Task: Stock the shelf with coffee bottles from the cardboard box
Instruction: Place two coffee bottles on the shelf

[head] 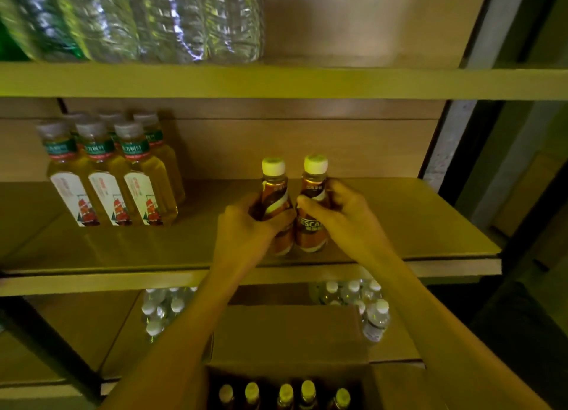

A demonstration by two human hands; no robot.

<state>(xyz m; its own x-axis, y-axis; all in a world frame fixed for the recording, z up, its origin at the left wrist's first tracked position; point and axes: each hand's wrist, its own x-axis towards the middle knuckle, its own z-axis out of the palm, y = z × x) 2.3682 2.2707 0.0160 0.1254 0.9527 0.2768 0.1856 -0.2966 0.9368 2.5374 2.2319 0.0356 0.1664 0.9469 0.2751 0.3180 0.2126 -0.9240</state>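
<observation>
Right of the tea bottles (113, 176), the left grip (246, 228) is holding the left bottle (274, 194) and the right grip (341, 216) the right bottle (313, 200), setting both coffees near the shelf (399, 219) front. Both are standing upright, caps up, axes vertical. The next move is probably calling for letting go and reaching into the box (289, 333) below.

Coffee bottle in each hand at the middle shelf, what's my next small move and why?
Probably push both back, then release: left hand and right hand each grip a coffee bottle upright near the front edge of the shelf, bare board behind.
</observation>
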